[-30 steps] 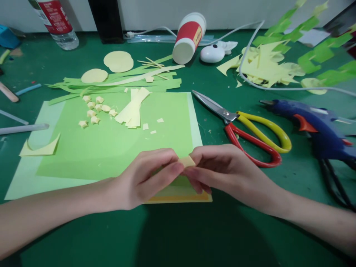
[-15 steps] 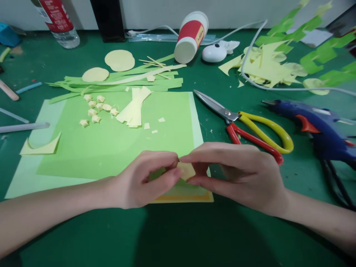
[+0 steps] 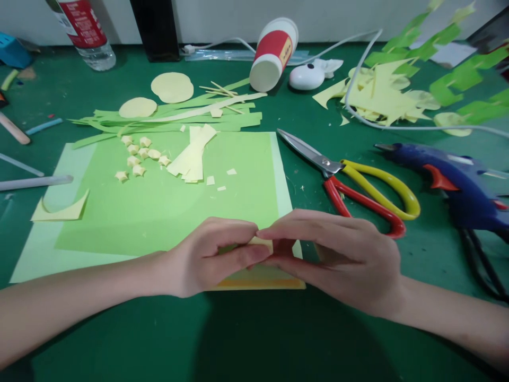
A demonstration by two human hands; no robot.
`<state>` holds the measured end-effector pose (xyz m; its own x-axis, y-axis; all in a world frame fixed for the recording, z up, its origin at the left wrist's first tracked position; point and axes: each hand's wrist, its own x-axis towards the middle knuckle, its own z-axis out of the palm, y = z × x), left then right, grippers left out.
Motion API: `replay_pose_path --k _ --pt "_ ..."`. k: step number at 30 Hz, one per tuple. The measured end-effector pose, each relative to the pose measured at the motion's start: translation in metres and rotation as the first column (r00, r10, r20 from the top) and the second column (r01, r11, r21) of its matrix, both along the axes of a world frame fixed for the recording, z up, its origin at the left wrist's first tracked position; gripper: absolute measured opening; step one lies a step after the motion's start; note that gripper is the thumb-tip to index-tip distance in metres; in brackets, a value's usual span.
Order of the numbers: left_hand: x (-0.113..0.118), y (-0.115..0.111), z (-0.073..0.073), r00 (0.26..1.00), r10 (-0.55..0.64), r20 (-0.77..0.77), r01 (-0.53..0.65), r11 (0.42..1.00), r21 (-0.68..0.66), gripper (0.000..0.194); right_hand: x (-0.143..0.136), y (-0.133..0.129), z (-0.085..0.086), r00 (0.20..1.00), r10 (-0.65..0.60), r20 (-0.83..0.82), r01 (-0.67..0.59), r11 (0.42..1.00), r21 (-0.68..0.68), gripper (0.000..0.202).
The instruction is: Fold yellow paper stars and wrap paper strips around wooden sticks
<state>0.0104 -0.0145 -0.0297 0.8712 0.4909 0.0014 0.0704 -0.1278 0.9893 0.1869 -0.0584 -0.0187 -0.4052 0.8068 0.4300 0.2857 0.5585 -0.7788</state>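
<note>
A small folded piece of pale yellow paper [image 3: 263, 243] is pinched between my two hands, just above the front right of the green sheets; fingers cover much of it. My left hand [image 3: 218, 257] is closed, its thumb lying across the paper. My right hand [image 3: 338, 254] grips the other side between thumb and fingertips. Farther back on the light green sheet [image 3: 222, 204] lie several little folded paper stars [image 3: 139, 170]. Beside them are crossed pale yellow paper strips [image 3: 193, 159] and a few tiny paper scraps [image 3: 210, 181].
Scissors [image 3: 322, 162] lie right of the sheets, with a blue glue gun [image 3: 457, 180] beyond. Behind are green paper strips [image 3: 167, 119], yellow paper discs [image 3: 172, 87], a tipped paper cup [image 3: 274, 53] and a bottle [image 3: 85, 34]. A white cable [image 3: 353, 79] crosses yellow offcuts [image 3: 389, 90].
My right hand has moved slightly down and left, closer to my left. My left thumb has slid right over the yellow paper, so less of it shows.
</note>
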Motion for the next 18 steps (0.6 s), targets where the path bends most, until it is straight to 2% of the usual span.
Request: replay_pose_path --k 5,10,14,18 --pt "0.000 0.001 0.003 1.000 0.004 0.001 -0.004 1.000 -0.029 0.031 0.001 -0.001 0.001 0.999 -0.019 -0.032 0.019 1.000 -0.004 0.029" --pt "-0.002 0.000 0.008 0.997 0.059 0.048 -0.055 0.996 -0.065 0.031 0.001 -0.001 -0.001 0.996 -0.024 -0.087 0.022 1.000 -0.020 0.033" --pt "-0.003 -0.001 0.010 0.997 0.044 0.061 -0.030 0.977 -0.211 0.028 0.001 -0.002 0.000 0.992 -0.030 -0.121 0.021 0.997 -0.073 0.030" --pt "-0.004 -0.004 0.009 0.990 0.042 0.137 0.008 0.937 -0.348 0.024 0.001 -0.003 0.005 0.995 -0.043 -0.094 0.037 0.997 -0.067 0.024"
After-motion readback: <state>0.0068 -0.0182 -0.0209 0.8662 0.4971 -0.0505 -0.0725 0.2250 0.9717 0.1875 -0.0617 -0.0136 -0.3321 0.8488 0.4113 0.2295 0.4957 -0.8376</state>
